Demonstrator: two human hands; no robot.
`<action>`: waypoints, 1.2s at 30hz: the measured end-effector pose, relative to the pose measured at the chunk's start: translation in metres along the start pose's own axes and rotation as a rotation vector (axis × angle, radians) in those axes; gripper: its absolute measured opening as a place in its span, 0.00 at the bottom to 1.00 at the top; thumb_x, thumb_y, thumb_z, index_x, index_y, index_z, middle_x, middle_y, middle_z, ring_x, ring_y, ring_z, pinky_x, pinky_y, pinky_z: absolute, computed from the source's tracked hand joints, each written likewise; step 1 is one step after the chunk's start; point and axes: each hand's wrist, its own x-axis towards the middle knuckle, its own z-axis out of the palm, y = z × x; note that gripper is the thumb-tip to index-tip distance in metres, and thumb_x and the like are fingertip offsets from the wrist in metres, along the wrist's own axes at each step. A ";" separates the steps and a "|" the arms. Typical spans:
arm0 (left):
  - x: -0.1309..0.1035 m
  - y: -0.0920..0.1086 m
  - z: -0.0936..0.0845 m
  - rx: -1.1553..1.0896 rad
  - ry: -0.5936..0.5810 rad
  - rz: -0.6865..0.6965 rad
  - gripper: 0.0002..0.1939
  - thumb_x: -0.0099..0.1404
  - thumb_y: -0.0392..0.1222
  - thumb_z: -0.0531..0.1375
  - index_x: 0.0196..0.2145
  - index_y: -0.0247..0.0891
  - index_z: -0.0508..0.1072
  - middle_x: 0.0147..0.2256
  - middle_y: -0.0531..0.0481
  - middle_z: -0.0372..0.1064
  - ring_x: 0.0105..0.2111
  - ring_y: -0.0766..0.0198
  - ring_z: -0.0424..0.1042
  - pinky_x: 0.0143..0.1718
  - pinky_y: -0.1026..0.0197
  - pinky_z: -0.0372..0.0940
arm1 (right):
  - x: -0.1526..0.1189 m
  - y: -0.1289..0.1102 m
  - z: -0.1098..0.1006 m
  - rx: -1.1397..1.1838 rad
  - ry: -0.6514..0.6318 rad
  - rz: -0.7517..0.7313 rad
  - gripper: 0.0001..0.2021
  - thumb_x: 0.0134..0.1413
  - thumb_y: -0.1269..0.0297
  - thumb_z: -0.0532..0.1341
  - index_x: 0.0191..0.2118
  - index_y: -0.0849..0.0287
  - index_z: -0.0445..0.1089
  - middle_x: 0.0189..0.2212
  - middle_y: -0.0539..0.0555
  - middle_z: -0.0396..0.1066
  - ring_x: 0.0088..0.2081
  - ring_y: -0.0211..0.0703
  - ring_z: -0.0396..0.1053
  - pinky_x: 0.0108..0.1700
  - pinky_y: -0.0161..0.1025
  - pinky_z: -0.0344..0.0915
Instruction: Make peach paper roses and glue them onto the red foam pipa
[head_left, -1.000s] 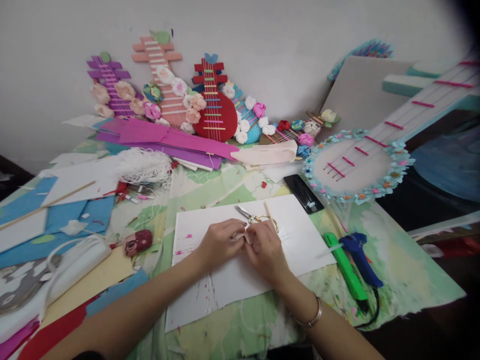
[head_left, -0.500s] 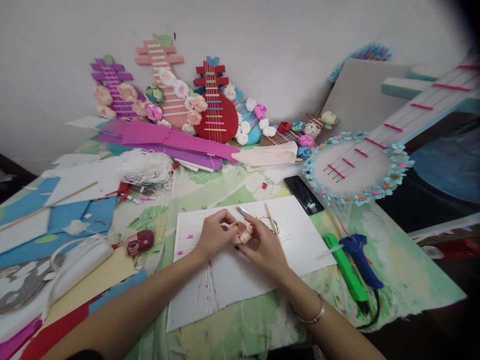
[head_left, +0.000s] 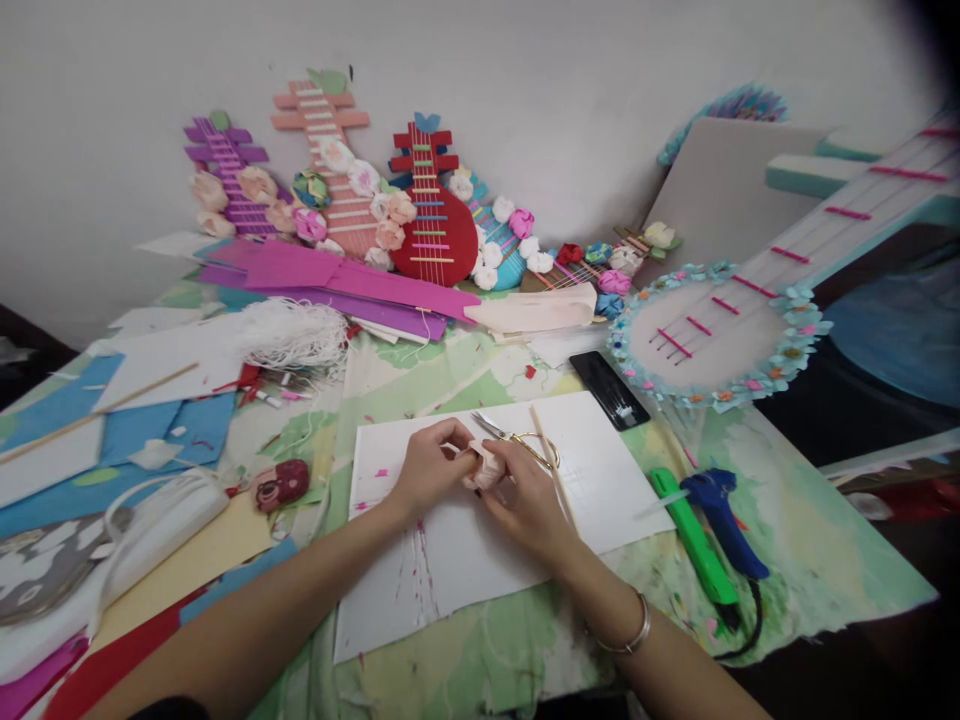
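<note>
Between my fingers is a small pale-peach crumpled paper flower [head_left: 486, 466], held just above a white board [head_left: 480, 555]. My left hand [head_left: 433, 468] pinches it from the left side, with thumb and fingertips at its edge. From the right, my right hand [head_left: 529, 500] closes round it, the index finger over the top and the thumb below. Part of the flower is hidden by my fingers. Right behind my hands lie scissors [head_left: 517, 436] with gold handles, and a thin wooden stick [head_left: 551, 460] rests across them on the board.
Right of the board lie a green cutter [head_left: 694, 550] and a blue glue gun [head_left: 724, 520]. A black phone [head_left: 607, 388] touches the board's far corner. Paper-flowered lute models [head_left: 435, 225] lean on the wall. White string [head_left: 296, 335] and coloured sheets [head_left: 142, 455] cover the left.
My right fingers have shifted further over the flower, and it has turned slightly between my hands. The rest of the table looks the same.
</note>
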 end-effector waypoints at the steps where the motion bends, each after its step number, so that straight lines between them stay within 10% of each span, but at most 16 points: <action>1: 0.000 0.000 0.000 -0.009 0.010 -0.003 0.05 0.44 0.31 0.56 0.23 0.34 0.69 0.24 0.54 0.67 0.23 0.69 0.67 0.25 0.67 0.65 | -0.001 0.000 0.001 -0.001 -0.001 -0.010 0.23 0.48 0.76 0.58 0.52 0.57 0.60 0.47 0.59 0.68 0.49 0.46 0.66 0.50 0.44 0.65; 28: -0.003 0.003 -0.005 0.288 0.081 0.225 0.08 0.51 0.31 0.58 0.27 0.36 0.77 0.24 0.54 0.75 0.25 0.66 0.72 0.29 0.67 0.66 | 0.002 -0.001 -0.001 0.038 -0.005 -0.008 0.22 0.46 0.75 0.59 0.51 0.57 0.64 0.47 0.59 0.68 0.51 0.48 0.65 0.52 0.47 0.64; 36: -0.004 -0.001 -0.002 0.112 0.037 0.167 0.17 0.54 0.36 0.59 0.43 0.35 0.72 0.40 0.45 0.75 0.34 0.61 0.76 0.35 0.62 0.71 | 0.001 0.012 0.001 0.360 0.040 0.308 0.16 0.49 0.68 0.61 0.46 0.57 0.66 0.41 0.56 0.71 0.38 0.43 0.72 0.42 0.42 0.70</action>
